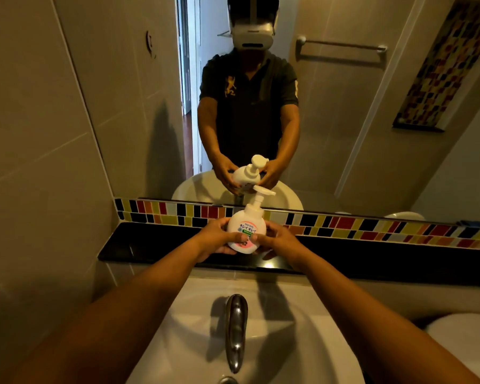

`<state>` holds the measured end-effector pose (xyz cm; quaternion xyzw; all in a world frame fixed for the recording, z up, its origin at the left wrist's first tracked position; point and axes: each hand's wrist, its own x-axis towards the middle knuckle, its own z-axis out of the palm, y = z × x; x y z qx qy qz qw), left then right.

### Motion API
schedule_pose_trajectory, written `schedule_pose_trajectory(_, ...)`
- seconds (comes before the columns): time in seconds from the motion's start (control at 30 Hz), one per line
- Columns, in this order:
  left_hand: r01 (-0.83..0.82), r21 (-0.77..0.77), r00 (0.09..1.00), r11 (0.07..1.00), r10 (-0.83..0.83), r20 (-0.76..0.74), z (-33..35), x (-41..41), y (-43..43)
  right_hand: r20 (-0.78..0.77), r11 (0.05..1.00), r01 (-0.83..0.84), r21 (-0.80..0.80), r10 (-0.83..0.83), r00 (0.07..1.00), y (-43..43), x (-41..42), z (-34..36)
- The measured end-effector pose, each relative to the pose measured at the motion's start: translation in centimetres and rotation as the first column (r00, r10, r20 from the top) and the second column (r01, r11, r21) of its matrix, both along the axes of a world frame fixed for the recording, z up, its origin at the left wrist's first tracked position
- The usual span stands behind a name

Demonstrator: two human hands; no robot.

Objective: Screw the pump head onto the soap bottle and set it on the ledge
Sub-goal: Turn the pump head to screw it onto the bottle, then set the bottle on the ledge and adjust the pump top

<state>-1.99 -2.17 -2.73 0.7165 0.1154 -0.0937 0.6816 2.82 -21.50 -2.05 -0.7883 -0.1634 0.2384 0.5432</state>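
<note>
Both hands, left hand and right hand, grip the soap bottle over the ledge, pump head on top pointing toward two o'clock.

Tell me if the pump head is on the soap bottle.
On: the pump head sits atop the soap bottle. How tightly, cannot tell.

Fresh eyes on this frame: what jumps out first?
The white soap bottle at centre, pump head already on, gripped between the left hand and right hand over the black ledge. Behind it, the mirror doubles the person and bottle. The bright mosaic tile strip runs under the mirror, and a metal tap sits on the white sink below.
</note>
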Motion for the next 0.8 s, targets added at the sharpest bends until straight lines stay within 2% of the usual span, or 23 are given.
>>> schedule_pose_trajectory(0.07, 0.030, 0.009, 0.999, 1.000, -0.030, -0.015, -0.5, 0.6, 0.4, -0.009, 1.000, 0.003, -0.003, -0.003, 1.000, 0.3, 0.6, -0.6)
schedule_pose_trajectory(0.23, 0.094, 0.158, 0.996, 0.983, -0.095, -0.004, -1.5, 2.3, 1.7, -0.032, 1.000, 0.010, -0.023, -0.011, 0.999, 0.9, 2.5, -2.4)
schedule_pose_trajectory(0.37, 0.041, 0.215, 0.998, 0.976, -0.051, 0.042, -2.8, 3.5, 2.0, -0.040, 0.999, 0.004, -0.039, -0.006, 0.999, 1.6, 3.9, -3.4)
schedule_pose_trajectory(0.8, -0.024, 0.219, 0.999, 0.975, 0.016, 0.041, -5.4, 5.8, 2.6, 0.009, 0.996, 0.068, -0.062, -0.067, 0.998, 2.6, 6.3, -5.5)
